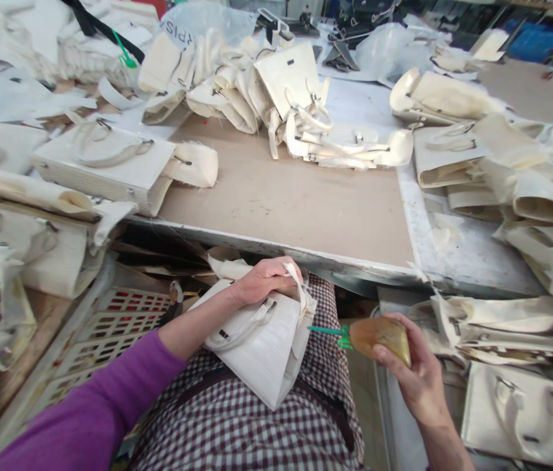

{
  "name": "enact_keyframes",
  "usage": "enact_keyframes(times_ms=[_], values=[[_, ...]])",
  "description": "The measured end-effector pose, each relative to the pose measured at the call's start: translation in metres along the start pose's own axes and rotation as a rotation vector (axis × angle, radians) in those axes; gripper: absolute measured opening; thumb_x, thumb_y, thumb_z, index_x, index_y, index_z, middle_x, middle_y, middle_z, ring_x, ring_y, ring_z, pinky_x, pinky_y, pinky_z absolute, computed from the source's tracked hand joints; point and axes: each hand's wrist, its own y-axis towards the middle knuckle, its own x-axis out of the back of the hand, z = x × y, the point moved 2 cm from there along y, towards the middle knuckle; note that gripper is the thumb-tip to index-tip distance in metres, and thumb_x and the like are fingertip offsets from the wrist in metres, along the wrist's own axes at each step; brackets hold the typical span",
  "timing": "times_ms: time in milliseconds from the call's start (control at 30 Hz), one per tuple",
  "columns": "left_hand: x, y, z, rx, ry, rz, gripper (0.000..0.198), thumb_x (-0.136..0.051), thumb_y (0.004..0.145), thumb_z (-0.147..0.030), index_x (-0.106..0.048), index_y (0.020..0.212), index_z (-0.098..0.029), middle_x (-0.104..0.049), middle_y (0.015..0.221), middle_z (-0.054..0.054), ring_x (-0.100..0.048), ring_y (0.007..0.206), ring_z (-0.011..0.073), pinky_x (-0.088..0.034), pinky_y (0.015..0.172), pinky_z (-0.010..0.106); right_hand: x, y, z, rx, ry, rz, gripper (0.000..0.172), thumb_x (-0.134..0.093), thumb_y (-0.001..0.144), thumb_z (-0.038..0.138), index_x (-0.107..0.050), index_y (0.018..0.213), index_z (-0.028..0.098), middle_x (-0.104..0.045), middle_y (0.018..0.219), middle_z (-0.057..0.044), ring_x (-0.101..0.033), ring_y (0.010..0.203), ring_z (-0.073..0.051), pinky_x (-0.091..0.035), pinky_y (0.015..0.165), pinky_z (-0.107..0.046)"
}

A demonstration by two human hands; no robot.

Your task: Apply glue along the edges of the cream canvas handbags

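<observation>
On my lap lies a white handbag (pixel 261 347), tilted, its handle loop resting on the near face. My left hand (pixel 269 281) is closed on the bag's upper edge, by a raised flap of material at the opening. In my right hand (pixel 416 373) is a squeeze glue bottle (pixel 379 337) holding yellowish-brown liquid. Its green nozzle points left toward the open side of the bag, with the tip close to the edge; whether it touches I cannot tell. A checked apron (pixel 182 418) covers my lap under the bag.
Ahead is a worktable with a brown board (pixel 276 203). A heap of white bags (pixel 286 85) lies at its back, more bags (pixel 99 157) to the left and stacked bags (pixel 526 163) to the right. A plastic crate (pixel 129 307) stands left of my lap; another bag (pixel 526 412) lies low right.
</observation>
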Motion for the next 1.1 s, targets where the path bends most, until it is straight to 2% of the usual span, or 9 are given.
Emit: enact_keyframes(times_ms=[100, 233, 367, 500, 600, 733, 900, 967, 1100], values=[[0.0, 0.0, -0.001, -0.002, 0.002, 0.001, 0.017, -0.063, 0.093, -0.021, -0.078, 0.09, -0.013, -0.07, 0.096, 0.008, -0.065, 0.092, 0.0194, -0.048, 0.087, 0.029, -0.001, 0.004, -0.001, 0.028, -0.002, -0.057, 0.05, -0.084, 0.076, 0.041, -0.063, 0.119, 0.027, -0.069, 0.111, -0.004, -0.065, 0.096, -0.023, -0.055, 0.081, -0.027], [0.0, -0.001, 0.0, 0.003, 0.0, -0.006, 0.015, -0.064, 0.092, -0.02, -0.077, 0.09, -0.014, -0.069, 0.096, 0.007, -0.065, 0.092, 0.0192, -0.048, 0.087, 0.029, 0.002, 0.002, -0.002, 0.05, -0.009, 0.052, 0.05, -0.085, 0.076, 0.036, -0.064, 0.121, 0.028, -0.07, 0.111, -0.004, -0.066, 0.095, -0.023, -0.056, 0.08, -0.027], [-0.001, -0.002, 0.001, 0.01, -0.007, -0.015, 0.015, -0.064, 0.092, -0.021, -0.077, 0.091, -0.014, -0.069, 0.097, 0.007, -0.065, 0.092, 0.0191, -0.048, 0.087, 0.03, 0.006, -0.013, -0.002, 0.022, 0.013, 0.152, 0.049, -0.084, 0.077, 0.036, -0.065, 0.121, 0.031, -0.072, 0.103, -0.001, -0.068, 0.086, -0.02, -0.057, 0.073, -0.022], [-0.001, -0.002, 0.003, -0.001, -0.013, -0.021, 0.015, -0.065, 0.092, -0.023, -0.077, 0.091, -0.014, -0.069, 0.097, 0.007, -0.065, 0.092, 0.0198, -0.049, 0.088, 0.031, 0.001, -0.031, -0.001, -0.039, 0.066, 0.186, 0.051, -0.085, 0.076, 0.038, -0.064, 0.123, 0.033, -0.073, 0.103, 0.0, -0.069, 0.086, -0.019, -0.057, 0.074, -0.019], [-0.001, -0.002, 0.004, -0.009, -0.018, -0.021, 0.018, -0.065, 0.093, -0.027, -0.077, 0.091, -0.014, -0.07, 0.098, 0.009, -0.066, 0.092, 0.0208, -0.049, 0.088, 0.032, -0.003, -0.036, -0.001, -0.052, 0.077, 0.135, 0.052, -0.085, 0.075, 0.04, -0.065, 0.123, 0.033, -0.073, 0.105, 0.001, -0.069, 0.087, -0.018, -0.056, 0.076, -0.017], [-0.001, -0.002, 0.005, -0.01, -0.02, -0.019, 0.018, -0.065, 0.093, -0.028, -0.077, 0.091, -0.014, -0.07, 0.098, 0.009, -0.066, 0.093, 0.0209, -0.049, 0.088, 0.032, 0.0, -0.032, -0.001, 0.045, -0.003, 0.048, 0.046, -0.085, 0.076, 0.036, -0.067, 0.118, 0.034, -0.073, 0.105, 0.002, -0.07, 0.087, -0.016, -0.055, 0.075, -0.014], [-0.002, -0.003, 0.007, -0.017, -0.017, -0.016, 0.017, -0.066, 0.093, -0.027, -0.077, 0.09, -0.015, -0.069, 0.098, 0.008, -0.065, 0.093, 0.02, -0.048, 0.088, 0.031, 0.002, -0.033, 0.003, 0.054, -0.009, 0.238, 0.051, -0.083, 0.079, 0.034, -0.064, 0.125, 0.037, -0.074, 0.103, 0.002, -0.071, 0.085, -0.016, -0.056, 0.074, -0.016], [-0.002, -0.003, 0.007, -0.02, -0.015, -0.014, 0.016, -0.065, 0.093, -0.026, -0.077, 0.09, -0.015, -0.069, 0.098, 0.008, -0.065, 0.093, 0.0197, -0.048, 0.088, 0.031, 0.002, -0.031, 0.005, 0.046, -0.005, 0.175, 0.048, -0.083, 0.078, 0.036, -0.065, 0.122, 0.035, -0.073, 0.102, 0.002, -0.07, 0.083, -0.016, -0.056, 0.073, -0.015], [-0.002, -0.002, 0.006, -0.018, -0.012, -0.009, 0.016, -0.064, 0.094, -0.024, -0.076, 0.091, -0.014, -0.07, 0.097, 0.008, -0.065, 0.093, 0.0194, -0.048, 0.088, 0.03, 0.003, -0.021, 0.004, 0.046, -0.023, -0.043, 0.045, -0.085, 0.075, 0.038, -0.068, 0.116, 0.03, -0.072, 0.101, 0.001, -0.067, 0.084, -0.014, -0.054, 0.073, -0.013]])
